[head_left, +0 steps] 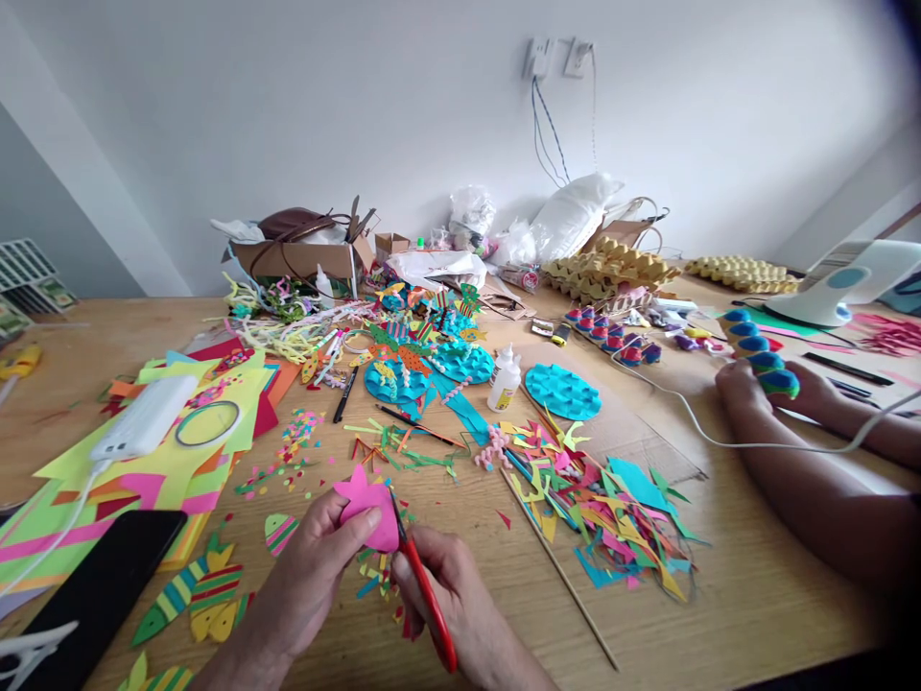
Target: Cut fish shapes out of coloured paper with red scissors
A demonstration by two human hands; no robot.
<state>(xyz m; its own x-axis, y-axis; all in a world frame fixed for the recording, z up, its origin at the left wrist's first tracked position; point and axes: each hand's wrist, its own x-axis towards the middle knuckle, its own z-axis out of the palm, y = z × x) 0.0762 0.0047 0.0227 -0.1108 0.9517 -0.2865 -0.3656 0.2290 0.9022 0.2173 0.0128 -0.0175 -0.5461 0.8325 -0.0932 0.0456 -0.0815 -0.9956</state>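
Observation:
Between the thumb and fingers of my left hand (320,537) is a pink paper cutout (380,507) with a jagged, leaf-like top and a rounded lower part. My right hand (446,585) grips red-handled scissors (430,595), their dark blades against the right edge of the pink paper. Tiny paper scraps (370,581) lie on the wood below. Left of my left hand is a striped paper fish (279,533), partly covered by the hand. More striped paper fish (169,600) lie further left.
A co-worker's hands (748,389) hold a painted egg-carton strip (759,350) at the right. A white cable (691,408) crosses there. Paper scraps (611,509) and a wooden stick (561,566) lie right of my hands. A glue bottle (505,379) stands beyond; a power bank (144,417) rests on coloured paper.

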